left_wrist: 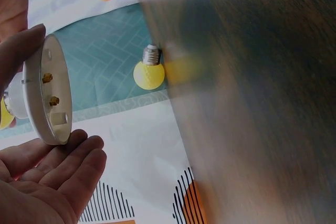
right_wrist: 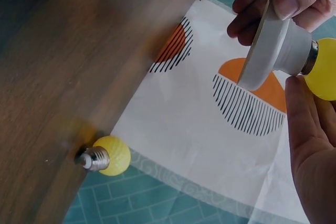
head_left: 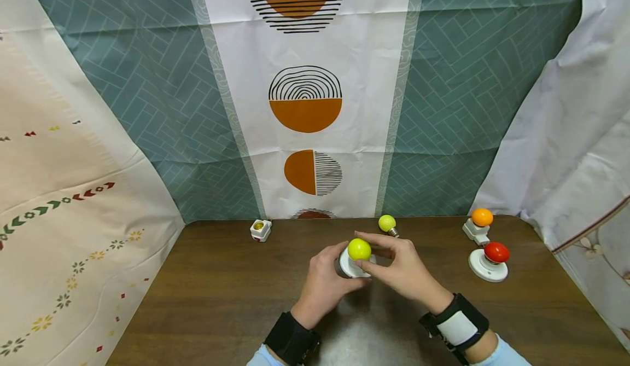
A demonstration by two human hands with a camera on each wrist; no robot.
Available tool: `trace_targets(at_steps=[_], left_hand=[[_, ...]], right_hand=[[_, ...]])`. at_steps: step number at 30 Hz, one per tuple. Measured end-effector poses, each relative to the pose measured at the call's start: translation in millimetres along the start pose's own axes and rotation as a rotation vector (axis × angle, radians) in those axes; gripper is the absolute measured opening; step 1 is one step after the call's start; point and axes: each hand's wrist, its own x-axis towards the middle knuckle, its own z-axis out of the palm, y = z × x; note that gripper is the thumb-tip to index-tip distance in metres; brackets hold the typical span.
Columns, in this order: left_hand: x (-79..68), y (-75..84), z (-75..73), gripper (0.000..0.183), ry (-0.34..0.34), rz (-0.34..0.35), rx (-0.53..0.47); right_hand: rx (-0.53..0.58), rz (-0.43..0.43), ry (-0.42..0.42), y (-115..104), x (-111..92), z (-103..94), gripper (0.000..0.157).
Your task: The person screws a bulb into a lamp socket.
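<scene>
My left hand [head_left: 327, 270] grips a white round lamp holder [right_wrist: 265, 45] by its base, thumb on one side and fingers on the other. The holder is raised above the table and tilted; two brass screws show on its hollow underside in the left wrist view. A yellow light bulb [head_left: 359, 249] sits in its socket, with a strip of metal collar [right_wrist: 311, 59] visible between bulb and socket. Thumb and fingers of my right hand [head_left: 401, 267] hold the bulb from the right side.
A second yellow bulb [head_left: 387, 223] lies at the table's back edge. Back left stands a white square lamp holder [head_left: 261, 230]. On the right are an orange bulb [head_left: 482, 217] in a square holder and a red bulb [head_left: 496, 253] in a round one. Cloth [head_left: 305, 185] hangs behind the table [head_left: 221, 300].
</scene>
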Motion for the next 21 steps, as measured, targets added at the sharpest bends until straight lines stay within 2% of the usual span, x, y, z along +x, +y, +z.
trace_targets(at_steps=[13, 21], left_hand=[[-0.3, 0.9, -0.5, 0.074, -0.009, -0.016, -0.002], [-1.0, 2.4, -0.1, 0.072, -0.01, -0.026, 0.002]], right_hand=[[0.025, 0.002, 0.078, -7, 0, 2.6, 0.045], [0.003, 0.016, 0.128, -41, 0, 2.9, 0.043]])
